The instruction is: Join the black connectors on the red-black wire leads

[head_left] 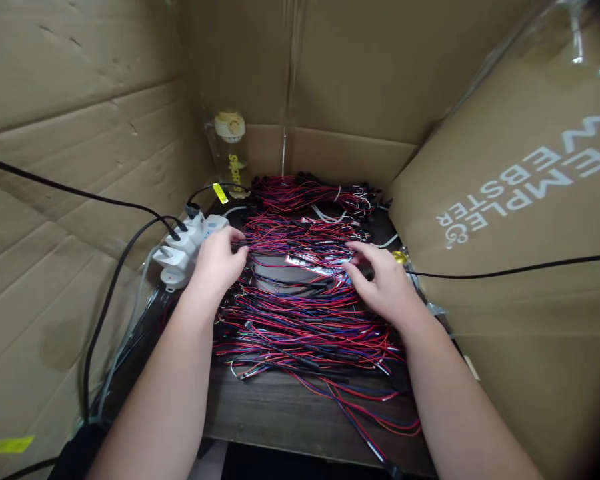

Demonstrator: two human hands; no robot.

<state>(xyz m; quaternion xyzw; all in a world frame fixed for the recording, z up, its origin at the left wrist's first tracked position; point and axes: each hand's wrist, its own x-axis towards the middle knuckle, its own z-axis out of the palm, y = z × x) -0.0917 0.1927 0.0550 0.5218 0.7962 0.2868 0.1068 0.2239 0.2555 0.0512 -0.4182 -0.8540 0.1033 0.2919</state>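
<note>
A thick spread of red, blue and black wire leads [305, 320] covers a dark wooden table [280, 413]. Both of my hands rest on top of it. My left hand [217, 260] lies at the pile's left edge, fingers curled round a few wires beside a white power strip [185, 250]. My right hand [383, 277] is on the right side, fingers bent and pinching at wires near a grey round object [285, 273] half buried in the middle. A second heap of the same wires [305, 193] lies farther back.
Cardboard walls enclose the table on the left, back and right; the right sheet bears white lettering [525, 187]. Black cables [120, 267] run into the power strip. A clear bottle with a cream cap [230, 143] stands at the back. Another black cable [505, 272] crosses the right cardboard.
</note>
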